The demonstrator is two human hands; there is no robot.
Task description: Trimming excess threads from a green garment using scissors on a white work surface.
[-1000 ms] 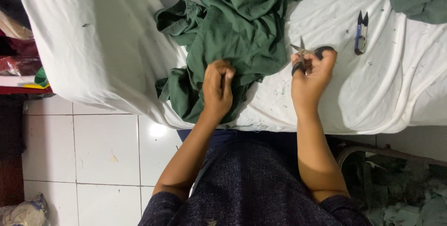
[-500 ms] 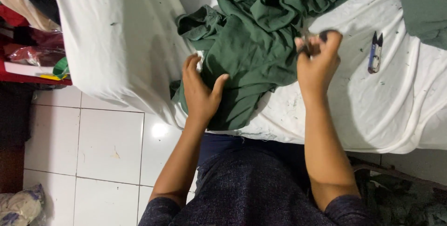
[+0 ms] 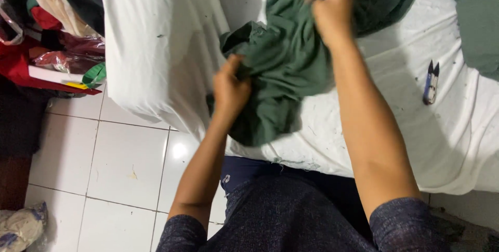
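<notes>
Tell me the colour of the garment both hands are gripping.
Dark green garment, plain, seen in the head view, gripped by the left hand and right hand.

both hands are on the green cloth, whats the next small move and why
Probably pull the hands apart to spread the green garment flat: the left hand grips its near edge, the right hand its far part, and it lies bunched on the white sheet.

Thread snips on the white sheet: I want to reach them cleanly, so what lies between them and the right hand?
Head view: only bare white sheet lies between the thread snips and the right hand.
</notes>
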